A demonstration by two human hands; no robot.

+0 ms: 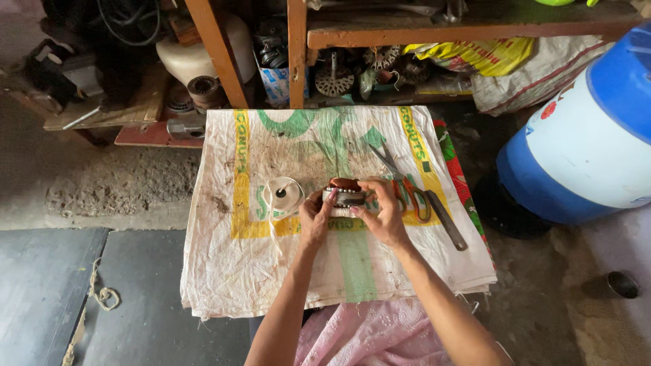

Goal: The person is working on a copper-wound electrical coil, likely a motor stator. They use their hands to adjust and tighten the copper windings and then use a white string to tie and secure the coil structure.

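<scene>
My left hand (pixel 314 218) and my right hand (pixel 382 211) both grip a small motor stator (pixel 345 192), a metal core with reddish-brown copper windings. They hold it just above a white woven sack (pixel 237 271) with yellow and green print, spread over a low surface. A roll of white tape (pixel 285 195) lies on the sack just left of my left hand, with a loose strip trailing toward me. Right of my right hand lie orange-handled scissors (pixel 405 187) and a dark metal file (pixel 447 221).
A wooden shelf frame (pixel 296 47) at the back holds motor parts, fan discs and bags. A large blue and white drum (pixel 584 139) stands at the right. A small metal cup (pixel 622 285) sits on the floor. Pink cloth (pixel 369 332) covers my lap. Dark mat at left.
</scene>
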